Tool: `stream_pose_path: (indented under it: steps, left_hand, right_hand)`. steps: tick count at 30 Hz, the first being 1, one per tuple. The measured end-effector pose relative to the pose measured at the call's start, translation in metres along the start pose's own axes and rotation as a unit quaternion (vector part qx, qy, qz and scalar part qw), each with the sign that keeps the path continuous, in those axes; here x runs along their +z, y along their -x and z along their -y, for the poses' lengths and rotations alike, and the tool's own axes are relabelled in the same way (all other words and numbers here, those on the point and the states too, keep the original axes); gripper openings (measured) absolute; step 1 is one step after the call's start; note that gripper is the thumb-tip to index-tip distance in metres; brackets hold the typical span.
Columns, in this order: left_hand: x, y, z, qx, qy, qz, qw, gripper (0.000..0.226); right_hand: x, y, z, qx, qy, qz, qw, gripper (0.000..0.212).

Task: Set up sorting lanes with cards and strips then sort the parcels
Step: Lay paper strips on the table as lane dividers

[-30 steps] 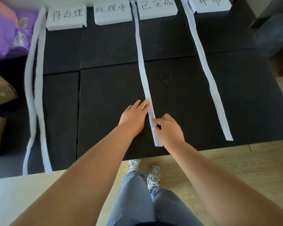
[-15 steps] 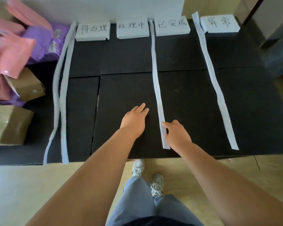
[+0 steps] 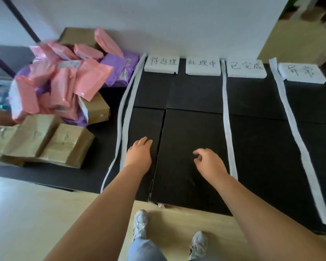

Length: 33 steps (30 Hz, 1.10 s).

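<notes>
Two paired strips (image 3: 126,119) lie at centre left on the black mat (image 3: 192,132). A middle strip (image 3: 226,119) has its near end hidden behind the right forearm. Four cards (image 3: 202,65) line the top. The left grip (image 3: 139,153), relaxed and empty, sits beside the pair. The right grip (image 3: 209,162) is loosely curled, holding nothing. Blurred parcels (image 3: 64,87), upper left, are cut off.

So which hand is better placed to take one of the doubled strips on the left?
Left. The left hand lies right beside the doubled strips, holding nothing; the right hand is farther over, next to the middle strip.
</notes>
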<state>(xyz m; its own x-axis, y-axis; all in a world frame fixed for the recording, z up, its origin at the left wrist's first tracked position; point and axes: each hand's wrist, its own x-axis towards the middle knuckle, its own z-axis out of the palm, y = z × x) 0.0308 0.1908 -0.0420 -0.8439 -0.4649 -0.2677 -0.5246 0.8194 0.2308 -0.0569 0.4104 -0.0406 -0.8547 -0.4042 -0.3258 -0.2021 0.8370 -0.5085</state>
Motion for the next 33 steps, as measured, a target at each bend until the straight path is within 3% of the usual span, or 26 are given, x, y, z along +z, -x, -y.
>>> stream_pose_path:
  steps: [5,10,22,27,33]
  left_hand:
    - [-0.025,-0.022,0.080,-0.028,-0.001,0.002,1.000,0.065]
    - [-0.033,-0.045,0.144,0.013,-0.042,0.037,0.998,0.057]
    - [-0.037,-0.072,0.173,0.095,0.007,0.091,0.991,0.053]
    - [-0.042,-0.078,0.175,0.096,0.032,0.085,0.991,0.051]
    - [-0.058,-0.085,0.144,0.070,0.118,0.054,0.989,0.047]
  right_hand:
    - [0.053,-0.023,0.080,0.013,-0.004,0.043,0.999,0.033]
    - [0.110,-0.036,0.151,0.015,-0.026,0.106,0.994,0.037]
    - [0.177,-0.054,0.211,0.080,0.099,0.148,0.981,0.052]
    - [0.173,-0.061,0.206,0.123,0.041,0.149,0.980,0.031]
    - [0.143,-0.065,0.193,0.165,-0.110,0.119,0.973,0.011]
